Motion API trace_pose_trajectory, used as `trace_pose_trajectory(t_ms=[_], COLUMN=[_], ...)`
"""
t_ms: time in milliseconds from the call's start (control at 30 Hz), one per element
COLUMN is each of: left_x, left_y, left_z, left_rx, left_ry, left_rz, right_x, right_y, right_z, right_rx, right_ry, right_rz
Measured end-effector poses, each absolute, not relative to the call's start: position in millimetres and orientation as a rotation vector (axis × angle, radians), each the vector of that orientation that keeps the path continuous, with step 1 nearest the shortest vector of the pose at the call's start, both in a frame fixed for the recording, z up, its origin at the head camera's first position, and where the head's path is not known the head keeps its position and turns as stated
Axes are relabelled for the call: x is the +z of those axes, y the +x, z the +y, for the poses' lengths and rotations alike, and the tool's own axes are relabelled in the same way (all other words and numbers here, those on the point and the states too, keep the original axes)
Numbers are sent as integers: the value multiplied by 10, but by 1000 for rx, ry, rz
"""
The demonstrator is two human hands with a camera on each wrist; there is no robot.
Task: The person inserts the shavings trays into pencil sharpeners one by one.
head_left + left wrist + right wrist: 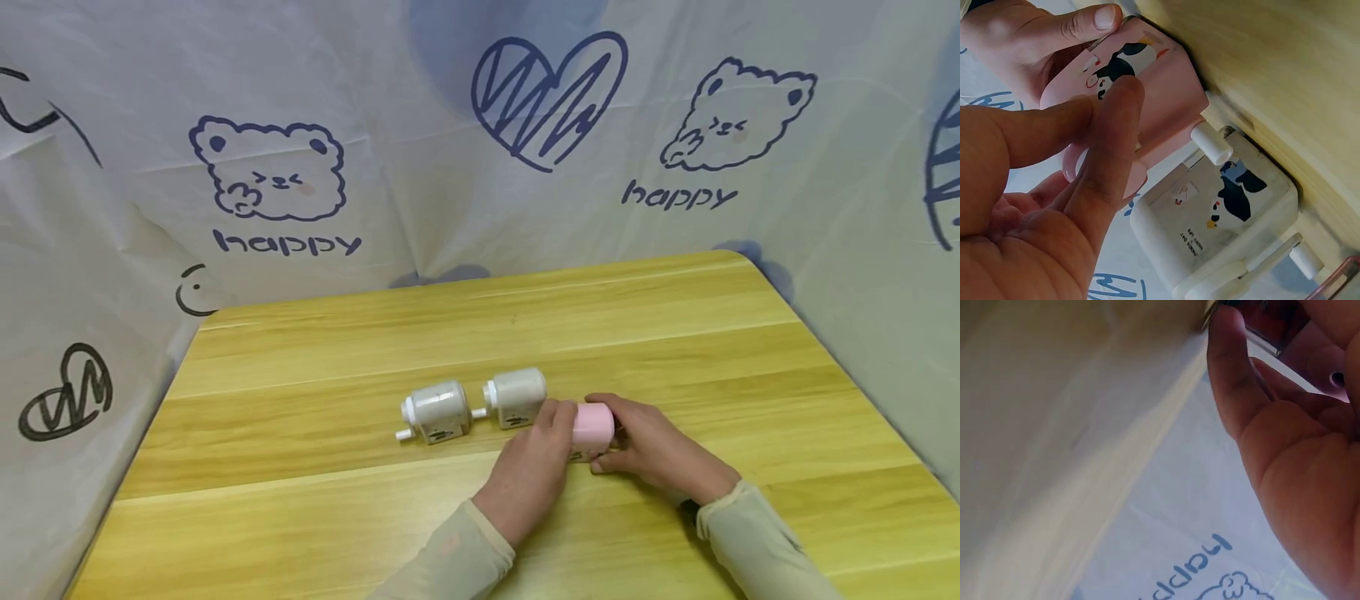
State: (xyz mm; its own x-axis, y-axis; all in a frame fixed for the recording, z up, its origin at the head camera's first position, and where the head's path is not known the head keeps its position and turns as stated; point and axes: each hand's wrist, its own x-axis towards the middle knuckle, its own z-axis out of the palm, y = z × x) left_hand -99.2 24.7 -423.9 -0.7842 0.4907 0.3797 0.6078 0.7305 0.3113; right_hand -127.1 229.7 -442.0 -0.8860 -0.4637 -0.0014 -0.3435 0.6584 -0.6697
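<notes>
A pink hand-crank pencil sharpener (594,425) with a penguin picture on its side is on the table between both hands. My left hand (527,471) holds its crank end; thumb and fingertip come together there in the left wrist view, partly covering the crank. Around the other end, my right hand (660,446) grips the body with thumb and fingers. Directly left stands a grey-white pencil sharpener (522,393), its crank pointing left. Beyond it stands a second grey-white pencil sharpener (444,408), lined up the same way. The right wrist view shows little of the pink body.
The wooden tabletop (300,533) has a rounded far edge. Behind and beside it hangs a pale cloth (420,167) printed with bears, hearts and the word happy.
</notes>
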Motion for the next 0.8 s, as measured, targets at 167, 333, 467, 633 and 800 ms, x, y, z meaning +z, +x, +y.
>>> trace_pose_trajectory(t_ms=[167, 333, 467, 633, 800], left_x=[-4243, -4221, -4203, -4197, -4181], left_y=[-1033, -1123, -1208, -1283, -1350], left_z=[317, 433, 542, 656, 732], left_rx=[-659, -708, -718, -712, -718], left_ry=[-871, -844, -843, -836, -811], left_rz=[-2661, -2728, -2761, -2796, -2812], right_x=[-4390, -4380, -4381, -4365, -4337], right_y=[-1270, -1277, -1278, -1276, -1282], right_z=[2412, 2485, 2531, 2599, 2659], right_rx=[-1015, -973, -962, -950, -936], right_ry=[-590, -527, -522, -495, -454], right_rz=[2711, 2743, 2765, 2787, 2798])
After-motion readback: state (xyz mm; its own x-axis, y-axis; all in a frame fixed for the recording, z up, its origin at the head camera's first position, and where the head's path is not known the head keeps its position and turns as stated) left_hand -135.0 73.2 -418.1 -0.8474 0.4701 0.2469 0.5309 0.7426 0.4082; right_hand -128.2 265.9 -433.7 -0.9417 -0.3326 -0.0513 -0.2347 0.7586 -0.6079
